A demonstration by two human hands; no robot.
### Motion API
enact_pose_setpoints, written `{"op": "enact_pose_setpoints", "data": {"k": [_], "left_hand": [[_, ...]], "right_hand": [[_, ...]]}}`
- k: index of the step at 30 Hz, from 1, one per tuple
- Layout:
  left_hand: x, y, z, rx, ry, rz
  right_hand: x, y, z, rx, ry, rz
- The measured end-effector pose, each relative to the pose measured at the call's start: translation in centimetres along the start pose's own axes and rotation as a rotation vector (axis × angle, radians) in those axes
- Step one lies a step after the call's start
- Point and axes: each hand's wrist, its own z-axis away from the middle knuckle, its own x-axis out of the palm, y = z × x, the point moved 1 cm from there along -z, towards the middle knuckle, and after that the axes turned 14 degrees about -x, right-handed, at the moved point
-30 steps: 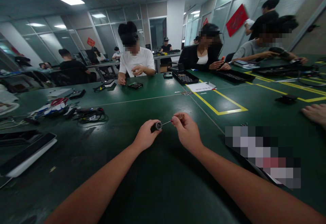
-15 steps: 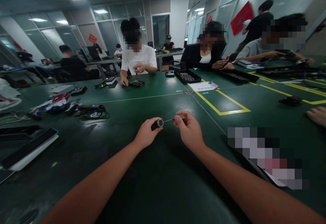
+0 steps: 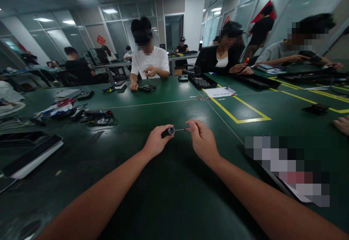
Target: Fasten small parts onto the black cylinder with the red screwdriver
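My left hand is closed around a small black cylinder, whose round end with a silvery rim faces me. Most of its body is hidden by my fingers. A thin screwdriver lies in the grip of my right hand. Its metal shaft points left and reaches the side of the cylinder's round end; whether the tip touches it I cannot tell. A little red shows at the shaft's base, and my fingers cover the handle. Both hands are above the green table.
Left on the table are a bundle of black cables, gloves and a black-and-white device. A blurred-out sheet lies at right. Across the table, seated co-workers handle parts beside black trays. Another person's hand is at the right edge.
My right hand has turned on the screwdriver, and its fingers now cover the handle that showed before. The shaft lies more level. My left hand has hardly moved. The view has shifted slightly.
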Motion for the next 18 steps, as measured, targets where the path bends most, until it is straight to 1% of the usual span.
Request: {"op": "enact_pose_setpoints", "data": {"k": [6, 12, 15, 18], "left_hand": [[0.05, -0.06, -0.11, -0.004, 0.022, 0.01], [0.1, -0.09, -0.04, 0.028, -0.005, -0.014], [0.03, -0.07, -0.04, 0.021, -0.005, -0.022], [0.01, 0.07, 0.0, 0.027, -0.01, -0.032]], "right_hand": [[0.11, 0.92, 0.01, 0.05, -0.02, -0.073], [-0.1, 0.5, -0.28, 0.04, -0.029, 0.042], [-0.04, 0.52, -0.15, 0.053, -0.012, -0.02], [0.0, 0.31, -0.12, 0.023, 0.006, -0.07]]}}
